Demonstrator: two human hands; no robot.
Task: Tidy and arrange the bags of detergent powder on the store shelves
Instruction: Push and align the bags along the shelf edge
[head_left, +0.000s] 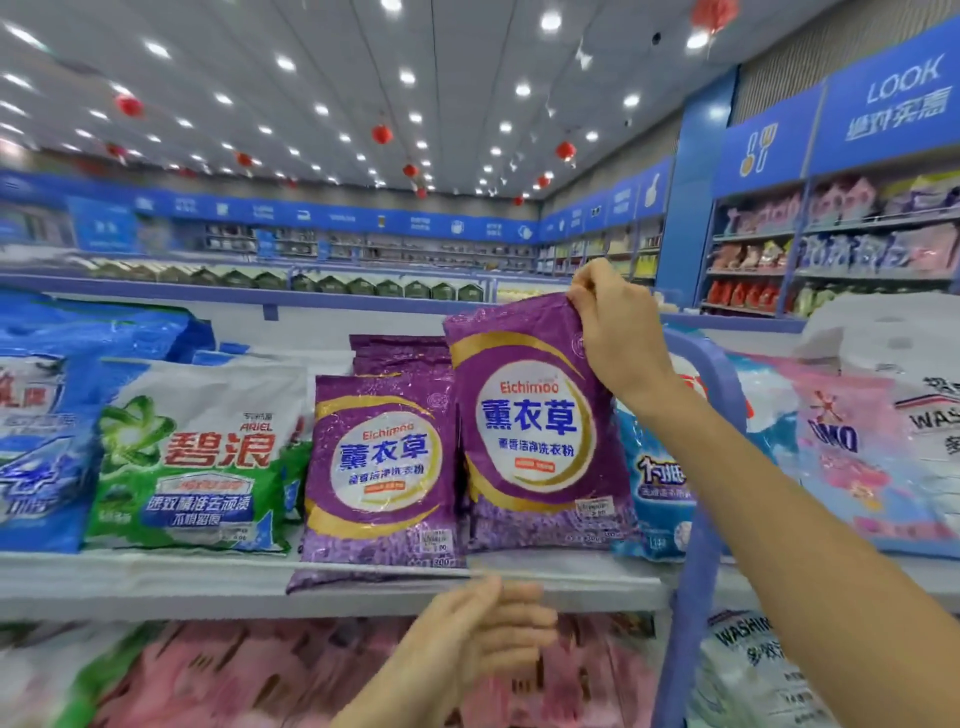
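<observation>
A long white shelf runs across the view, carrying a row of detergent bags. Standing on it is the tall purple bag, upright and facing out, its bottom edge on the shelf board.

Far to the left of the tall purple bag leans a big blue bag. Between the two sits a green and white bag. To the tall purple bag's right, past a blue shelf post, lies a pink bag. A light blue bag stands just beside the tall purple bag on that side, partly hidden by the forearm.

Touching its left edge is a shorter purple bag of the same kind, tilted back, with its bottom hanging over the shelf's front lip. A stack of purple bags lies flat behind and to the left of the tall one. Below it, on the lower shelf, are blurred pink bags.

The right hand holds the tall purple bag's top right corner, its grip clamped there between thumb and fingers. The left hand is below the tall purple bag at the shelf's front edge, its grip apart, fingers loosely spread and holding nothing. It is blurred, so it may be touching the edge.
</observation>
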